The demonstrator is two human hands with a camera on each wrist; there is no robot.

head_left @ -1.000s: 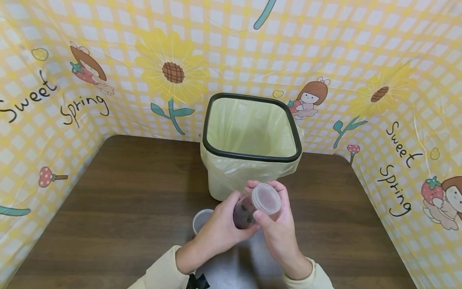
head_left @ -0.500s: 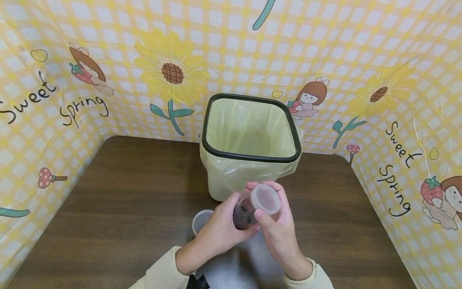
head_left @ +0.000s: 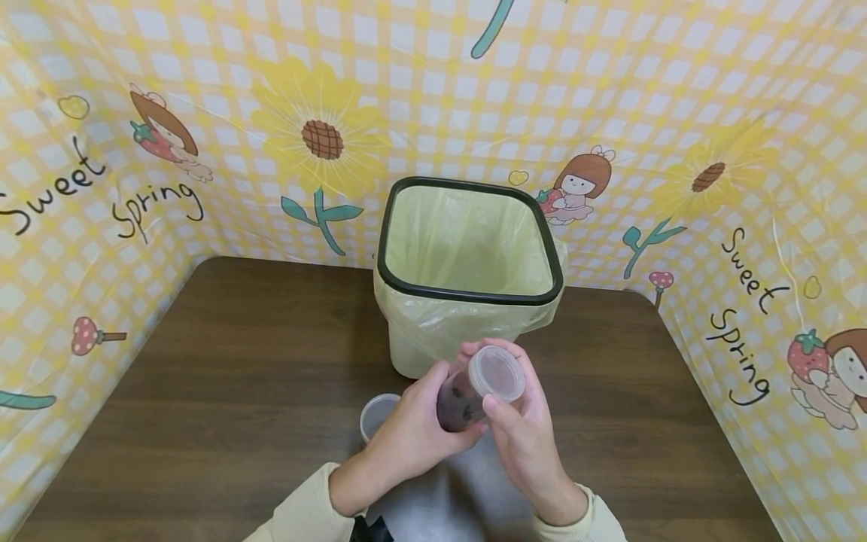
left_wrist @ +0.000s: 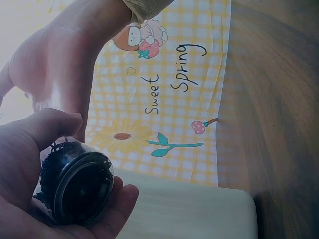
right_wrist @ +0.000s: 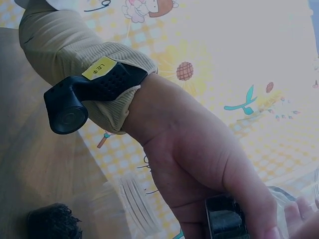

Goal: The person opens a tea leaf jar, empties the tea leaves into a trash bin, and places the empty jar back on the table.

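Note:
My left hand [head_left: 413, 421] grips the body of a clear plastic jar [head_left: 452, 403], which is tilted and has dark contents. Its dark round base [left_wrist: 82, 191] shows in the left wrist view, with fingers and thumb curled around the side. Around the jar's translucent round lid [head_left: 498, 373] my right hand [head_left: 531, 444] is curled, thumb at the near edge of the rim and fingers on the far side. The lid sits on the jar. A second clear jar [right_wrist: 55, 219], also with dark shredded contents, stands on the table beside my left forearm, partly hidden in the head view.
Just beyond the hands stands a pale bin [head_left: 413, 350] with a black rim and a yellowish bag lining it. A checked yellow cloth [head_left: 433, 90] rises around the back and sides of the brown wooden table [head_left: 271, 346]. A black wrist camera [right_wrist: 70, 109] is on my left sleeve.
My right thumb has shifted slightly to the right along the lid's rim. The left hand and jar have hardly moved.

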